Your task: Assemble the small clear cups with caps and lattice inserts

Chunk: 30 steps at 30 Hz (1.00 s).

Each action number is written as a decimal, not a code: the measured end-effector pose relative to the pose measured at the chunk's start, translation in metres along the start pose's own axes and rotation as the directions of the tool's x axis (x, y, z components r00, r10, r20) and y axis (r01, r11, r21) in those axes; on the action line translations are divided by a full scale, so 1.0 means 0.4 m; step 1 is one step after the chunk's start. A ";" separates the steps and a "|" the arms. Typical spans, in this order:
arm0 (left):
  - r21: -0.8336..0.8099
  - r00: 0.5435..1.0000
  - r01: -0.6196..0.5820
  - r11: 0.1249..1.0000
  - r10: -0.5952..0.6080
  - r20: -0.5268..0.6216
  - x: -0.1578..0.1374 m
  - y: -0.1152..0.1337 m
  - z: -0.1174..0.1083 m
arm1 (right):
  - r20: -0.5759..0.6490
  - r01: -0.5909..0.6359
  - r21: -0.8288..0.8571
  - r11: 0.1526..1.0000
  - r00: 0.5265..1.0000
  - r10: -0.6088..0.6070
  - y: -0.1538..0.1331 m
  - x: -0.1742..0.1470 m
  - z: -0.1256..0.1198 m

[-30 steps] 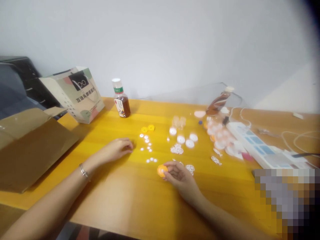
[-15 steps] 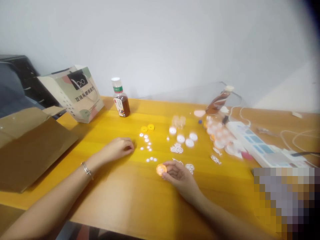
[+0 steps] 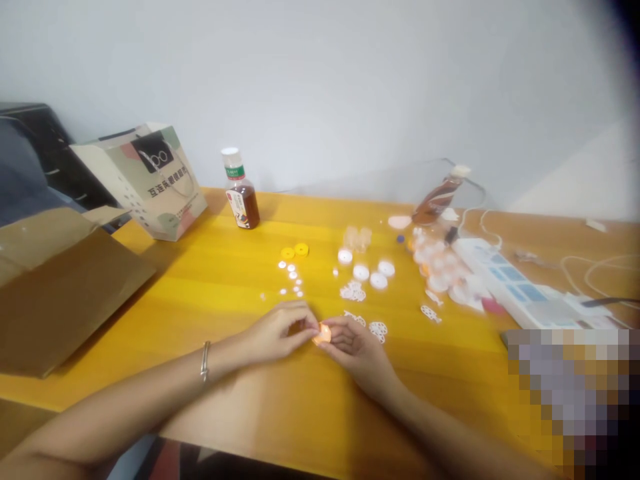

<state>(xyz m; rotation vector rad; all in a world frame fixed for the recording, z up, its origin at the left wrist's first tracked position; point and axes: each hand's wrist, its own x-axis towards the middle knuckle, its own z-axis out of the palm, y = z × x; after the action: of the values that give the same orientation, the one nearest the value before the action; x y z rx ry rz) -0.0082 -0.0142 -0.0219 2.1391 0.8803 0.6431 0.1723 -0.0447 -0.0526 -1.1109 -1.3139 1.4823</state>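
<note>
An orange round disc (image 3: 325, 333) sits in my right hand (image 3: 356, 345), pinched between the thumb and fingers above the table. My left hand (image 3: 287, 328) has its thumb and fingertips pressed together at the disc's left edge. What those fingertips hold, if anything, is hidden. Behind the hands lie several small white round pieces (image 3: 293, 275) and two yellow discs (image 3: 301, 249). Larger white discs (image 3: 361, 272) lie farther right. Flat white openwork pieces (image 3: 353, 291) are heaped nearby, and another openwork pile (image 3: 378, 331) lies just past my right hand.
An open cardboard box (image 3: 70, 300) and a paper bag (image 3: 145, 180) stand at the left. A brown-liquid bottle (image 3: 243, 197) is upright at the back; another bottle (image 3: 437, 197) leans on the right. Orange-and-white round pieces (image 3: 437, 263), a white-and-blue box (image 3: 515, 283) and cables (image 3: 595, 267) lie right.
My left hand has moved right, from beside the small white pieces to the orange disc. My right hand stays in nearly the same place, still holding the disc.
</note>
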 end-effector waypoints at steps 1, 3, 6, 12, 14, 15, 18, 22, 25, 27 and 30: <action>0.001 1.000 0.004 1.000 -0.004 -0.001 0.001 -0.002 0.002 | 0.001 0.002 -0.002 1.000 1.000 -0.002 0.001 0.000 0.000; 0.009 1.000 0.006 1.000 -0.006 -0.006 0.001 -0.006 0.002 | 0.004 0.008 -0.007 1.000 1.000 -0.008 0.002 0.000 0.000; 0.022 1.000 0.003 1.000 -0.002 -0.025 -0.002 -0.007 0.003 | 0.005 0.010 -0.013 1.000 1.000 -0.010 0.004 0.000 0.000; -0.016 0.997 0.036 0.999 -0.037 -0.064 -0.005 -0.011 0.017 | 0.004 0.002 -0.007 1.000 1.000 -0.002 0.000 -0.001 0.000; -0.055 0.996 0.053 0.997 -0.057 -0.069 -0.005 -0.013 0.020 | 0.004 0.007 0.001 1.000 1.000 -0.007 -0.002 0.000 0.000; -0.072 0.996 0.058 0.996 -0.063 -0.069 -0.005 -0.013 0.021 | 0.004 0.009 0.007 1.000 1.000 -0.009 -0.004 0.000 0.000; -0.107 0.994 0.067 0.992 -0.076 -0.079 -0.004 -0.009 0.023 | -0.003 0.020 0.017 1.000 1.000 -0.020 -0.008 0.000 0.000; -0.126 0.992 0.077 0.989 -0.090 -0.094 -0.004 0.001 0.025 | -0.010 0.036 0.014 0.999 0.999 -0.036 -0.014 0.000 0.001; -0.150 0.989 0.088 0.985 -0.104 -0.103 -0.004 0.004 0.027 | -0.022 0.053 0.005 0.999 0.998 -0.053 -0.017 -0.001 0.003; -0.176 0.987 0.097 0.980 -0.117 -0.109 -0.005 0.002 0.029 | -0.026 0.062 0.003 0.998 0.998 -0.062 -0.019 -0.002 0.004; -0.221 0.984 0.120 0.968 -0.146 -0.104 -0.006 -0.004 0.033 | -0.027 0.058 0.005 0.998 0.998 -0.058 -0.022 -0.003 0.004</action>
<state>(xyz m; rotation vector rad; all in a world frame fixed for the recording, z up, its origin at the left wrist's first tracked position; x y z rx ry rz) -0.0016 -0.0208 -0.0317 1.8482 0.9643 0.7673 0.1713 -0.0453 -0.0438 -1.0769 -1.3118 1.4234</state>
